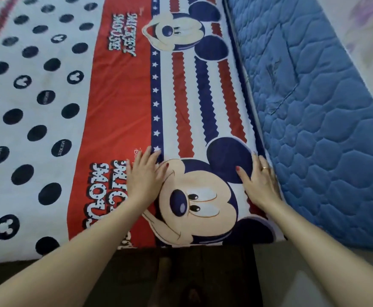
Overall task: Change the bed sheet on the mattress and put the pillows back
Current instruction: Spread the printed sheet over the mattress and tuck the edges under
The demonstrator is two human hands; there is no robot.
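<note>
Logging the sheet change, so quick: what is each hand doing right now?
Left hand: open, fingers flat on the bed sheet.
Right hand: open, flat on the sheet's edge.

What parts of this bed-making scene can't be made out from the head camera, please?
- Pillows: none in the head view, so where they lie cannot be told.
- Sheet: cut off by the left and top edges; how far it covers is unknown.
- Fingertips of the right hand: at the seam beside the blue quilted mattress; tucking cannot be confirmed.
- Sheet under the left hand: hidden by the palm.
- Floor below the bed: dark and blurred.
</note>
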